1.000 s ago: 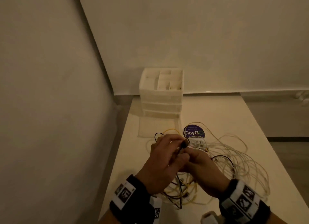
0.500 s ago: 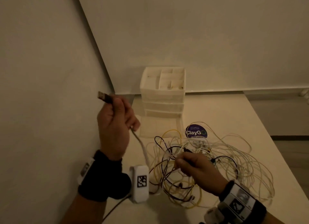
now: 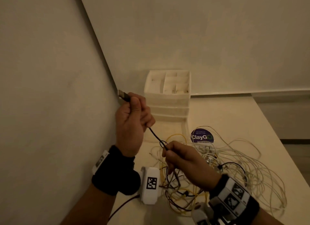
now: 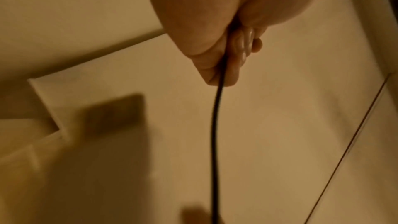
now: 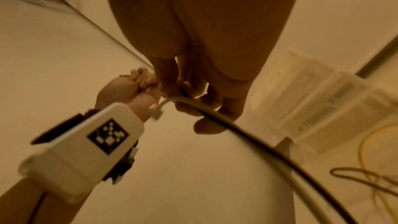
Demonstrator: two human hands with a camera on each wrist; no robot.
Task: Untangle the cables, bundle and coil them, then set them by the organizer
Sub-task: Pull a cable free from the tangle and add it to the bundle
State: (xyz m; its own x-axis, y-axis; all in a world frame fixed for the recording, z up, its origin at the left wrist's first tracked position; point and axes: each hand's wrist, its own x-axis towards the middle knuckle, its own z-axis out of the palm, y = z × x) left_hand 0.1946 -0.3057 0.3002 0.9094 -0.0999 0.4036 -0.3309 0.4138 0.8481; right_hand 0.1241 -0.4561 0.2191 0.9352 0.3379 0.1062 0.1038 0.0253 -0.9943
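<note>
A tangle of white, yellow and black cables (image 3: 223, 166) lies on the white table (image 3: 234, 117). My left hand (image 3: 134, 119) is raised above the table's left edge and grips a black cable (image 3: 155, 135) in its fist, the USB plug (image 3: 123, 95) sticking out at the top. That black cable (image 4: 215, 142) runs taut down to my right hand (image 3: 181, 157), which pinches it just above the pile. In the right wrist view the black cable (image 5: 247, 135) passes under my fingers beside a white cable end (image 5: 159, 110). The white drawer organizer (image 3: 167, 97) stands at the back.
A wall runs close along the table's left side, right behind my left hand. A round purple ClayGo sticker (image 3: 202, 136) lies flat in front of the organizer. The table's right edge (image 3: 285, 145) drops to the floor.
My left hand pulled the USB plug up and left out of the pile, then came back toward the middle. My right hand now pinches the same black cable, which is stretched between both hands.
</note>
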